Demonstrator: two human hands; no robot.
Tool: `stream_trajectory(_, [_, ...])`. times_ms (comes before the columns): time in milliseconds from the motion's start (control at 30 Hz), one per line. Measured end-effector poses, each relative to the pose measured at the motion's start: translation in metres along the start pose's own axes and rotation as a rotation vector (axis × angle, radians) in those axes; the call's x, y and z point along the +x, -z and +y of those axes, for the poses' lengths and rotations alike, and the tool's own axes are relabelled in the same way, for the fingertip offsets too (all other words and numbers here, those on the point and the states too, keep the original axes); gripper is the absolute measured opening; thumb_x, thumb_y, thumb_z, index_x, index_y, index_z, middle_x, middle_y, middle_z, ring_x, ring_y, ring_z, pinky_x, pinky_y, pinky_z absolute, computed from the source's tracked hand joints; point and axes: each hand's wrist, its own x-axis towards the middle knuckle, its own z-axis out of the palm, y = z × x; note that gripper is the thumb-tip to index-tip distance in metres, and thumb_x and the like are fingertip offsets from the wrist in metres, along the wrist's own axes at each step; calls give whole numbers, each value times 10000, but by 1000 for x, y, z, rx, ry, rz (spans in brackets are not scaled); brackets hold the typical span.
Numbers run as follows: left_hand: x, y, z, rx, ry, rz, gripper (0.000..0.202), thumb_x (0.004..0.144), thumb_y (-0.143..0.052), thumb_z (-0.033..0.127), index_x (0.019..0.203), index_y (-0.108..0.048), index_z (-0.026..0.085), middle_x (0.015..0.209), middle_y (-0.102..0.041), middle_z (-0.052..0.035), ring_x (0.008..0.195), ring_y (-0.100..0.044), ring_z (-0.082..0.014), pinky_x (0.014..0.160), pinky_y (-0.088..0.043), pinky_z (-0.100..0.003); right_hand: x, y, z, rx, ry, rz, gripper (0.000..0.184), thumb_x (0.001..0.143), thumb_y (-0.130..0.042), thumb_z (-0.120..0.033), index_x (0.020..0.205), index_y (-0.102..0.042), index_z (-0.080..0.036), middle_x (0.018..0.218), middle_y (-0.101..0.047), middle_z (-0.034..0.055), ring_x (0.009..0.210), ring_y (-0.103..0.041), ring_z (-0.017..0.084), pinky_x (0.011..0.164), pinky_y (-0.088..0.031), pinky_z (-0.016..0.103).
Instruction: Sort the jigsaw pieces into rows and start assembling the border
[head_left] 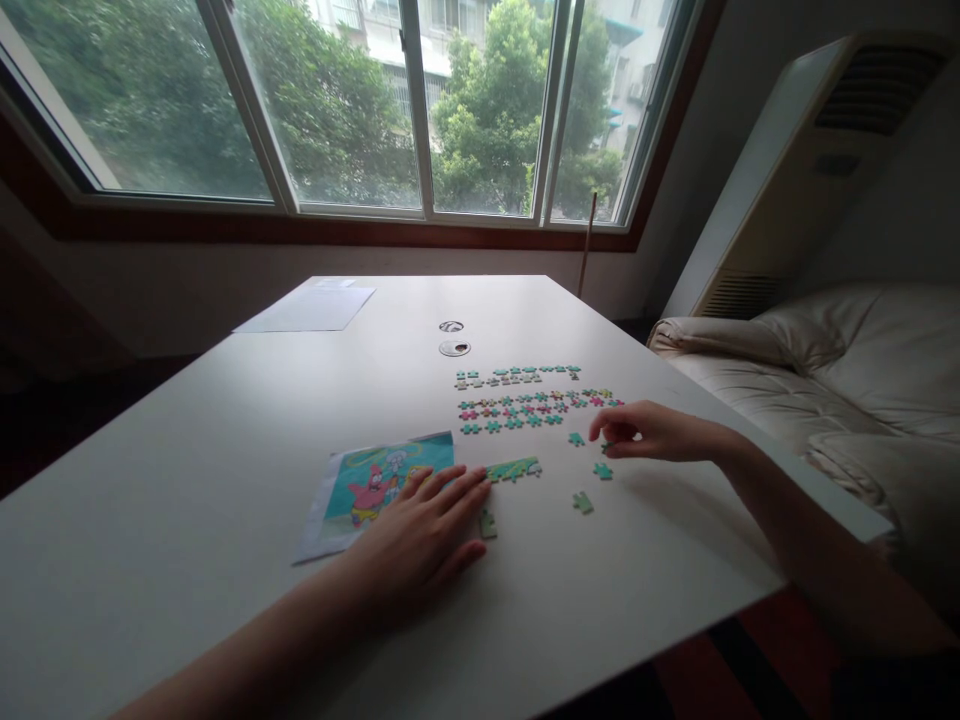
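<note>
My left hand (431,525) lies flat with its fingers stretched out, over the right part of a cartoon picture sheet (360,490). Its fingertips reach a joined strip of green puzzle pieces (516,469). Another green piece (488,524) shows beside that hand, partly covered by it. To the right, my right hand (652,430) is curled, thumb and fingers closed around a small green puzzle piece (606,448) that is mostly hidden. Loose pieces lie near it: one teal piece (575,439), another teal piece (602,471) and a pale green piece (583,503).
Several rows of loose puzzle pieces (525,408) lie beyond my hands on the white table (225,450). Farther back are two round inserts (454,348) in the tabletop and white papers (307,308). A cream sofa (750,370) stands along the right side.
</note>
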Motion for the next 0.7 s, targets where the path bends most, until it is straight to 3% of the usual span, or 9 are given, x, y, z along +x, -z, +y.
stream_trajectory(233, [0, -2, -1, -9, -6, 17, 482, 915, -311, 427, 1345, -305, 207, 1391, -334, -78, 1242, -314, -302, 986, -270, -492, 24, -30, -6, 254, 23, 189, 231, 758, -569, -355, 853, -597, -146, 747, -638, 39, 671, -586, 127, 580, -444, 227])
stream_trajectory(467, [-1, -1, 0, -15, -3, 17, 481, 915, -311, 426, 1342, -309, 204, 1391, -334, -80, 1239, -319, -305, 981, -277, -495, 30, -47, -17, 22, -4, 335, 155, 721, -605, -312, 716, -620, -159, 660, -611, 3, 585, -513, 91, 527, -376, 198])
stream_trajectory(700, [0, -1, -1, -13, -14, 32, 481, 915, -315, 423, 1347, -302, 211, 1389, -337, -75, 1239, -316, -299, 987, -270, -486, 26, -39, -15, -201, 9, 365, 240, 810, -500, -353, 711, -603, -161, 613, -567, -8, 526, -460, 85, 518, -326, 208])
